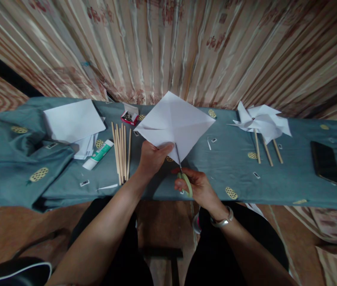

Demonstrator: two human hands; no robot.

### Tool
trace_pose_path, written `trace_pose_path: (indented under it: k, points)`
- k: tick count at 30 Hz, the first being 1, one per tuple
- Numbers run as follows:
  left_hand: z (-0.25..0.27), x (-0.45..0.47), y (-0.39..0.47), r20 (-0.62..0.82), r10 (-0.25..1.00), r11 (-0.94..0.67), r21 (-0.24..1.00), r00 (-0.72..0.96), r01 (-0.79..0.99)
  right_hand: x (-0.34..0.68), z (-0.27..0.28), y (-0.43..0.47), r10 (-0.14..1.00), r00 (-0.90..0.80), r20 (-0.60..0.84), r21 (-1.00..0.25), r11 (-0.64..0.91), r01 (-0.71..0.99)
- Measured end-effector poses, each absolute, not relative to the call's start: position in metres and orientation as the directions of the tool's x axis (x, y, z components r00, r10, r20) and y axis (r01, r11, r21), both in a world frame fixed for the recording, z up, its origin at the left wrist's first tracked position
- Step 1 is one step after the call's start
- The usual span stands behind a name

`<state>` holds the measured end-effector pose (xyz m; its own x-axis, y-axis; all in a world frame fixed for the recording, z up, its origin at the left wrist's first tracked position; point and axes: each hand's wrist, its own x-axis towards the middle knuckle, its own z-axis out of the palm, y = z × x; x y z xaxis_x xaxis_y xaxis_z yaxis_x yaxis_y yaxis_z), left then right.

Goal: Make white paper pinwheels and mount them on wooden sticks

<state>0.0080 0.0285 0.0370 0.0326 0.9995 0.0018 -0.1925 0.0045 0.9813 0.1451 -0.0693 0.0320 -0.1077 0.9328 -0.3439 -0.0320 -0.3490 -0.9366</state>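
My left hand (154,158) pinches the lower left edge of a square white paper sheet (176,119), turned like a diamond and marked with fold creases. A slit runs in from the sheet's left corner. My right hand (194,185) is closed on green-handled scissors (187,183). Their blades reach into the paper from its bottom corner, close to my left thumb. Left of my hands lie several thin wooden sticks (122,153) and a green and white glue stick (98,155). Behind the sticks sits a small red box (129,115) holding small metal pieces.
White paper pinwheels (263,121) on wooden sticks lie to the right, with a black phone (325,162) beyond them. Stacked white paper (74,121) is at the left. Paper scraps dot the teal tablecloth (216,174). A patterned curtain (168,51) hangs behind the table.
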Motion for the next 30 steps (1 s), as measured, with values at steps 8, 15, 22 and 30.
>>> trace_pose_path:
  k: [8, 15, 22, 30]
  points:
    - [0.0378, 0.009, 0.0297, -0.009, 1.0, 0.01, 0.981, 0.004, -0.194, 0.1425, 0.0317, -0.0683, 0.924, -0.082, -0.374, -0.924, -0.379, -0.059]
    - [0.0417, 0.01, 0.0223, -0.069, 0.994, 0.088, 0.971, 0.09, -0.221, 0.1462, 0.0298, -0.07, 0.953, -0.066, -0.294, -0.956, -0.293, 0.035]
    - [0.039, 0.011, 0.0208, -0.044, 0.996, 0.06, 0.971, 0.077, -0.229, 0.1448, 0.0289, -0.0687, 0.951, -0.043, -0.307, -0.951, -0.307, -0.017]
    - [0.0403, 0.0107, 0.0211, -0.048, 0.996, 0.065, 0.972, 0.077, -0.227, 0.1416, 0.0285, -0.0672, 0.935, -0.01, -0.354, -0.933, -0.354, -0.069]
